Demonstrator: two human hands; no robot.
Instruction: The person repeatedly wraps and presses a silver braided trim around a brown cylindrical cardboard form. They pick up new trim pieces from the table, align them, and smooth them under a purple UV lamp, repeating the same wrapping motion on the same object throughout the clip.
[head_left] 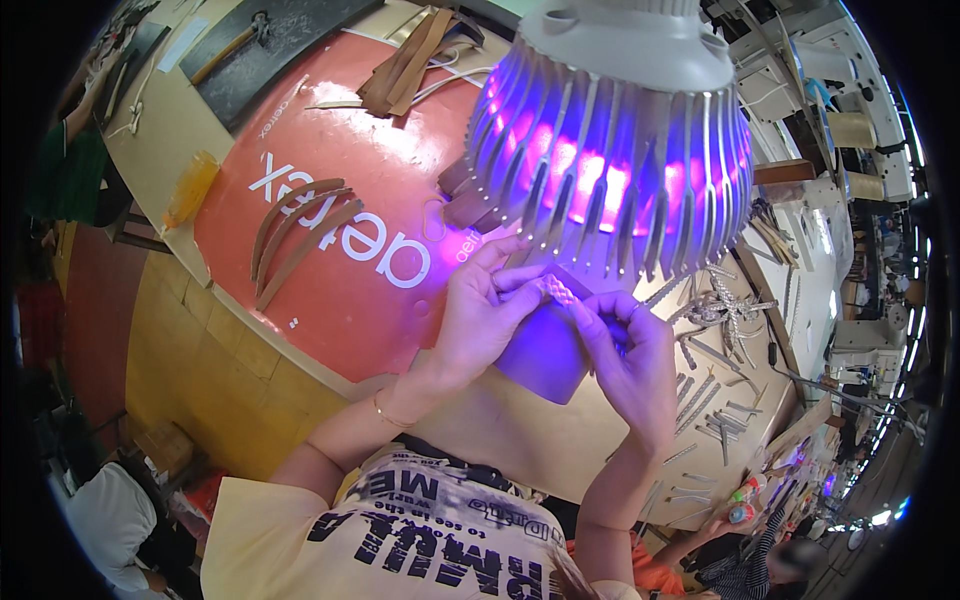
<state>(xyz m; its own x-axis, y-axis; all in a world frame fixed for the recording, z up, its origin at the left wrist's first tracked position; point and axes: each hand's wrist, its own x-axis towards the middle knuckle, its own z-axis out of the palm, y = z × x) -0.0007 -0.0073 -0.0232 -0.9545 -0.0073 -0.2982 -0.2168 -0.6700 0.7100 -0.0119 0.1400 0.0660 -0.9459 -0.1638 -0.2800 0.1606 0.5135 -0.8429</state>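
Between my two hands is a short braided strip [557,290], lit pink and purple under a big finned lamp [610,170]. My left hand [485,305] pinches its left end between thumb and fingers. Thumb and fingers of my right hand [630,350] close on the other end. Below the strip, on the table, lies a flat dark piece [545,360] tinted violet by the light. The lamp's glow and my fingers hide part of the strip.
Brown leather strips [300,230] lie on a red printed sheet [340,130], with a strip bundle [405,70] behind. A hammer [225,55] rests on a dark slab at the far left. Braided cords [725,310] and short braided pieces [695,395] lie right. Other people are nearby.
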